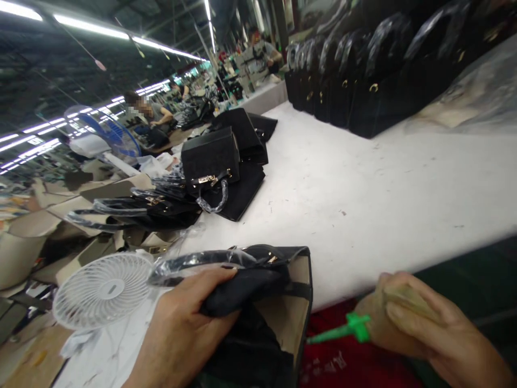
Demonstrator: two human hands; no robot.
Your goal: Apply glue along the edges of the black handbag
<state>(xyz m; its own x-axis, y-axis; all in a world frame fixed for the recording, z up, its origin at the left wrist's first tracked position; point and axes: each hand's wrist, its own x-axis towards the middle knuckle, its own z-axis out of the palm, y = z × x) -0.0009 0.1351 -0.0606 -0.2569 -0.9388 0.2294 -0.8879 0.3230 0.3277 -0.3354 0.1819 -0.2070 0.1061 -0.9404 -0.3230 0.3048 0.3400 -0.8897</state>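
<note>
My left hand (189, 318) grips a black handbag (297, 250) by its dark lining, thumb on top, at the table's near edge. The bag lies tilted with its mouth toward me, showing a beige inner side. Clear plastic wraps its handle (202, 261). In my right hand (428, 318), fingers are wrapped round a soft, yellowish glue bottle (393, 318) with a green nozzle (339, 331). The nozzle's tip points left, close to the bag's right edge; whether it touches, I cannot tell.
Black handbags (214, 161) are piled at the table's left, and a row of them (343, 97) stands at the back right. A white fan (111, 288) sits left of my hand, a blue fan (117, 134) farther off. People sit in the background. Plastic sheeting (472, 97) lies right.
</note>
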